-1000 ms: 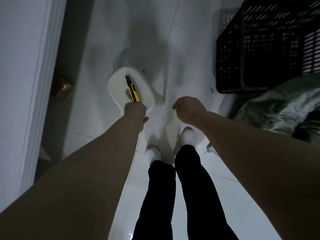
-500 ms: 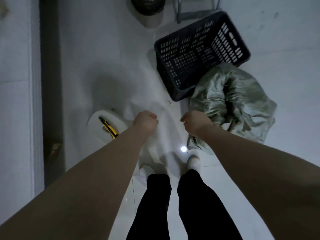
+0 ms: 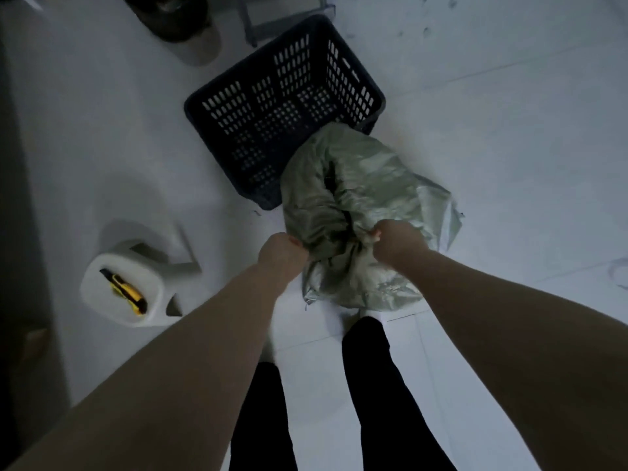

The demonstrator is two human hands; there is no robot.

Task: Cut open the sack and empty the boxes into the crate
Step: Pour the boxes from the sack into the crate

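I see the sack (image 3: 356, 212) lying on the floor (image 3: 509, 164), touching the near corner of the crate (image 3: 282, 107), with a dark slit along its top. My left hand (image 3: 282, 254) and right hand (image 3: 396, 241) each clench a bunch of its near edge. The knife (image 3: 124, 290) rests on the stool (image 3: 102, 300), well to the left.

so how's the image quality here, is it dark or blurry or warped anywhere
Head view: dim overall, with a bluish cast on the floor. Head view: soft, slightly blurred detail on the sack and crate. Head view: wide-angle stretch makes the forearms balloon toward the bottom corners. Head view: the left edge falls into deep shadow, though the yellow knife on the stool stays readable.
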